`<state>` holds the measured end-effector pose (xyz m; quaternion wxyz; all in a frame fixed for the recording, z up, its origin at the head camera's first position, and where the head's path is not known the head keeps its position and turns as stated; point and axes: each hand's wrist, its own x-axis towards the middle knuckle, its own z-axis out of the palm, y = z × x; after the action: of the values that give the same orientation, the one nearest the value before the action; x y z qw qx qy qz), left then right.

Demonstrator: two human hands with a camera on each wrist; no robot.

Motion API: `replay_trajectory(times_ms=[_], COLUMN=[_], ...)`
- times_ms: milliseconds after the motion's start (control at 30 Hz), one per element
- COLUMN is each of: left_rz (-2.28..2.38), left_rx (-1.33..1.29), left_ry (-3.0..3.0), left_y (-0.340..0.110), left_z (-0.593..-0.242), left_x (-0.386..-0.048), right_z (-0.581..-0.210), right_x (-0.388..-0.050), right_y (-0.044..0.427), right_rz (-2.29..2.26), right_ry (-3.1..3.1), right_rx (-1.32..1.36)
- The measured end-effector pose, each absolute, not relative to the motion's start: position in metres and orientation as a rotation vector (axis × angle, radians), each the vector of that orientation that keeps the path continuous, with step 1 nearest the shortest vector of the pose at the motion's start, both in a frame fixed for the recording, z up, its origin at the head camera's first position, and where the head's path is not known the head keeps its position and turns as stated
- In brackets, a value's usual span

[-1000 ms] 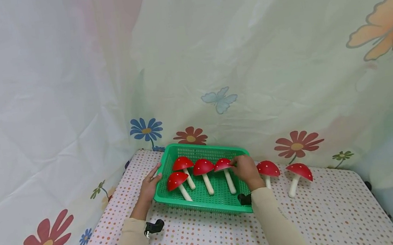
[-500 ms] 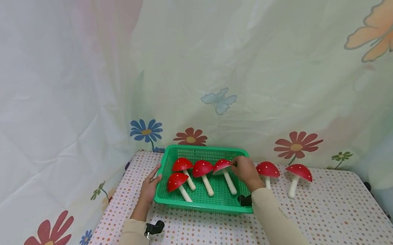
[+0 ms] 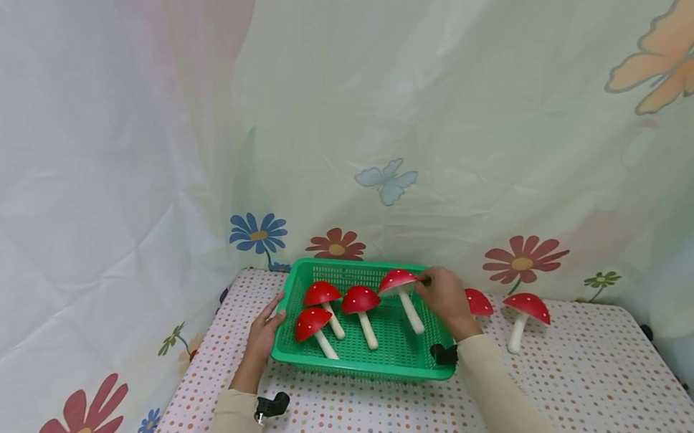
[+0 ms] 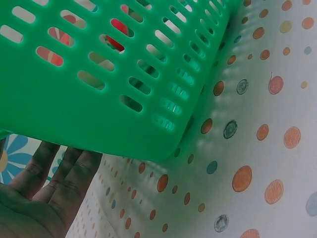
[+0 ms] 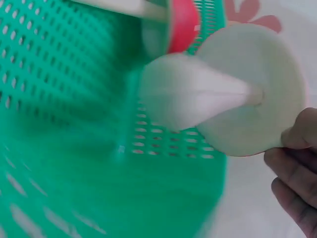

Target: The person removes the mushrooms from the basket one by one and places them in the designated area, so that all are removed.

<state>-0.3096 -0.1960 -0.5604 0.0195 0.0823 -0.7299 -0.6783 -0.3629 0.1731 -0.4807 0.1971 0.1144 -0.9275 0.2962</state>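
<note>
My right hand pinches the cap edge of a toy mushroom, red with white dots and a pale stem. This mushroom is held up at the right part of a green plastic basket; its pale underside and stem face the right wrist view, with thumb and fingers at the rim. Three similar mushrooms lie inside: one at the back left, one at the front left, one in the middle. Against the basket's left side rests my left hand, its fingers fairly straight under the rim in the left wrist view.
Two more mushrooms lie on the dotted tablecloth right of the basket, one partly hidden behind my right hand and one farther right. A hanging cloth with printed flowers and butterflies stands behind the table.
My right hand has lifted the pinched mushroom slightly up and to the right, away from the middle one. The left hand stays at the basket's left side.
</note>
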Motion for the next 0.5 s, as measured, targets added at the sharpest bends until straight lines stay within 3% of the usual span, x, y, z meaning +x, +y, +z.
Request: replay_trajectory(times_ms=[233, 500], left_rz=[-2.138, -2.108], left_rx=[0.232, 0.196], left_ry=[-2.259, -2.259], left_y=[-0.197, -0.197], left_z=[-0.563, -0.561], left_x=[-0.309, -0.307], right_z=[-0.458, -0.45], right_x=[-0.347, -0.332], right_y=[0.203, 0.273], right_rz=[0.809, 0.722], right_ry=[-2.431, -2.383], right_rx=[0.297, 0.151])
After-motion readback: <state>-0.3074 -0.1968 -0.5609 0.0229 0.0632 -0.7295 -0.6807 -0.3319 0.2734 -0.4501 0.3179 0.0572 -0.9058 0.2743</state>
